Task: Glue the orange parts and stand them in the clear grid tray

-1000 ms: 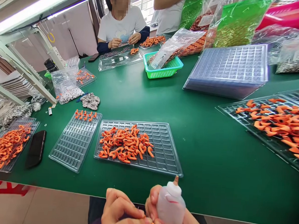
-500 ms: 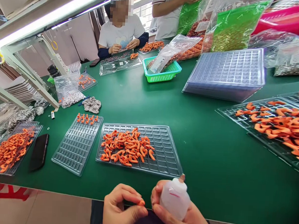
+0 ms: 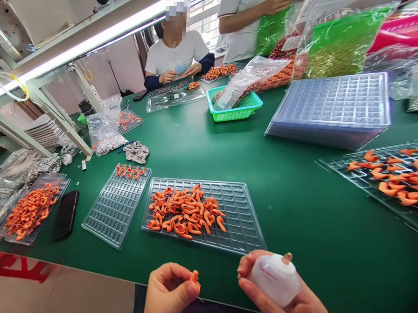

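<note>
Between the thumb and fingers of my left hand [image 3: 172,290] is a small orange piece [image 3: 194,278], held near the table's front edge. My right hand [image 3: 282,296] is wrapped round a white translucent bottle [image 3: 276,279] with a brownish tip, apart from the left hand. Beyond my hands lies a clear tray [image 3: 243,214] with a heap of curved orange pieces [image 3: 185,211] over its left and middle part. A narrower clear tray [image 3: 113,212] to its left has several orange pieces standing in its far rows.
A black phone [image 3: 66,214] and another heaped tray [image 3: 33,210] are at the left. A green basket [image 3: 234,112], a stack of clear trays [image 3: 332,107] and a tray of orange pieces [image 3: 400,178] stand farther back and right. Two people are across the table.
My right hand has moved right with the bottle, away from my left hand, and the bottle leans more. The orange piece now shows more above my left fingertips. The view has shifted slightly.
</note>
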Motion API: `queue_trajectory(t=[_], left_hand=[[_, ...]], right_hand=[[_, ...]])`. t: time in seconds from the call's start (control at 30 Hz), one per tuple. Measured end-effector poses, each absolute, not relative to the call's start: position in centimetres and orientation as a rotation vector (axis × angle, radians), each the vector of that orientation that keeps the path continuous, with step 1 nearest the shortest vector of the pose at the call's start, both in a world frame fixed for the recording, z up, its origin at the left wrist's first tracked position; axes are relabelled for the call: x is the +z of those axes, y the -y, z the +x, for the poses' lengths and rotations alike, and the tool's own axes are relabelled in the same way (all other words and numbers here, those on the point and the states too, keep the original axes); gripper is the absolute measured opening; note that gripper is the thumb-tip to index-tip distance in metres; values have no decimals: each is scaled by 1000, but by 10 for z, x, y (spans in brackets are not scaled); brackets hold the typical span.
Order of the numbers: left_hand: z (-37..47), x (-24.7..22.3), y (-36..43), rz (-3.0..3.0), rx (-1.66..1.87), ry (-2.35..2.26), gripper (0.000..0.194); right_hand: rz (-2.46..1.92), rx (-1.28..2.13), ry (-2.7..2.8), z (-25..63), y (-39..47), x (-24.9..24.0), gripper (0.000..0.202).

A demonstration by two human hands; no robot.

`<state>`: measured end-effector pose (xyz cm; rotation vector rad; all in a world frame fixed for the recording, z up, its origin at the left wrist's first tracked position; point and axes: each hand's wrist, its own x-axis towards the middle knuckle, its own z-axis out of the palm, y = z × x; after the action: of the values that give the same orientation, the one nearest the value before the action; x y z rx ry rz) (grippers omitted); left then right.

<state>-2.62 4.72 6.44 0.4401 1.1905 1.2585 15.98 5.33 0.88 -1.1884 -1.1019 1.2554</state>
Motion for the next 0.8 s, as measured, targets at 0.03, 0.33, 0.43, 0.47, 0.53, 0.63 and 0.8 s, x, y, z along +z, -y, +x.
queue_trajectory(t=[0.03,0.33,0.43,0.47,0.53,0.63,0.8], left_hand=[[-27,63,-47,449,1259,-1188,40],[-45,48,-51,1635,1356,-1301,15],[-48,52,-56,2083,1413,-1329,9],[-48,53,-57,2168,1412,-1347,11],[-48,56,-58,2266,1392,-1383,15],[-48,59,-58,2340,1373,-1394,19],[-55,61,-67,2374,1375,-1428,16]], right_hand=[[-1234,1216,1074,160,-54,10,24],[-1760,691,1396,195,-73,-5,32],[-1702,602,1508,195,-78,-6,27],[-1687,570,1518,194,-79,-6,27],[-1664,537,1551,192,-81,-7,27],[-1639,519,1627,192,-82,-12,26],[-1631,564,1598,194,-84,-20,28]])
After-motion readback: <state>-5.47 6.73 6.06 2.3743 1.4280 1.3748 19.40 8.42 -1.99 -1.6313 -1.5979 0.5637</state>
